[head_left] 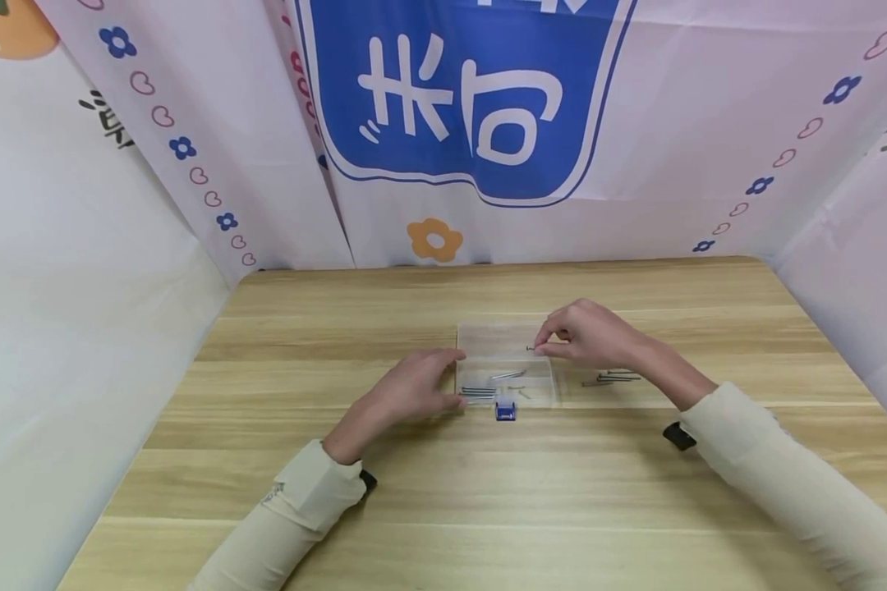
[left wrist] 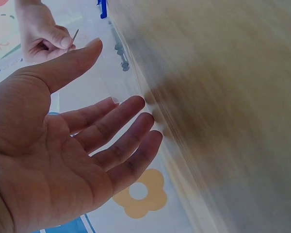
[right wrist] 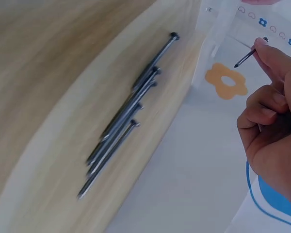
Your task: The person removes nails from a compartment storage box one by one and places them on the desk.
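Observation:
A clear plastic box (head_left: 504,369) with compartments stands on the table, its blue latch (head_left: 506,410) at the near side. Long nails (head_left: 479,391) lie in the near left compartment, others farther in, with small ones on the right. The left hand (head_left: 412,387), fingers extended, touches the box's left side; the left wrist view shows its palm (left wrist: 72,141). Over the box's far right part, the right hand (head_left: 591,335) pinches a small nail (right wrist: 245,59) between thumb and forefinger, its other fingers curled.
Several loose nails (head_left: 615,377) lie on the wooden table (head_left: 429,509) to the right of the box, below the right forearm. Printed cloth (head_left: 636,164) hangs behind the table and at both sides.

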`<action>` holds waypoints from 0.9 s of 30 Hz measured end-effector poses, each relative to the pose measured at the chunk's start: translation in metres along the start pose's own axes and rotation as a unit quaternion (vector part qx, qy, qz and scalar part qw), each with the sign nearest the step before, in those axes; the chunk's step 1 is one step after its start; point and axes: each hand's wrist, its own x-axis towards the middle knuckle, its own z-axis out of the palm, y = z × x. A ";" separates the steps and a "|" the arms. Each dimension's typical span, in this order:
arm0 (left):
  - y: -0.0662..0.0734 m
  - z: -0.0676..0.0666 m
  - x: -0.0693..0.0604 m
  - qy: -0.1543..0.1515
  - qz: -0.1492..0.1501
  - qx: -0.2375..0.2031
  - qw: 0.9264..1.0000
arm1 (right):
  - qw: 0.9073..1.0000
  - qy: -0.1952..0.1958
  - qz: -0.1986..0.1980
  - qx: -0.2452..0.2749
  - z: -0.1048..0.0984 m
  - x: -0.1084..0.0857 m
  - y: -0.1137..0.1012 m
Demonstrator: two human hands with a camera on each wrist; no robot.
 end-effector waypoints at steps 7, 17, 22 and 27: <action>-0.001 0.001 -0.001 -0.003 0.000 0.000 1.000 | 1.000 -0.002 0.016 0.001 0.000 -0.017 0.012; 0.001 0.000 -0.002 -0.003 -0.007 0.000 1.000 | 1.000 -0.001 0.025 0.004 -0.005 -0.043 0.025; 0.003 -0.001 -0.003 -0.004 -0.009 0.000 1.000 | 0.999 -0.003 0.032 -0.003 -0.007 -0.056 0.033; 0.002 -0.001 -0.002 -0.004 -0.012 0.004 1.000 | 0.998 -0.018 0.054 -0.020 -0.011 -0.067 0.040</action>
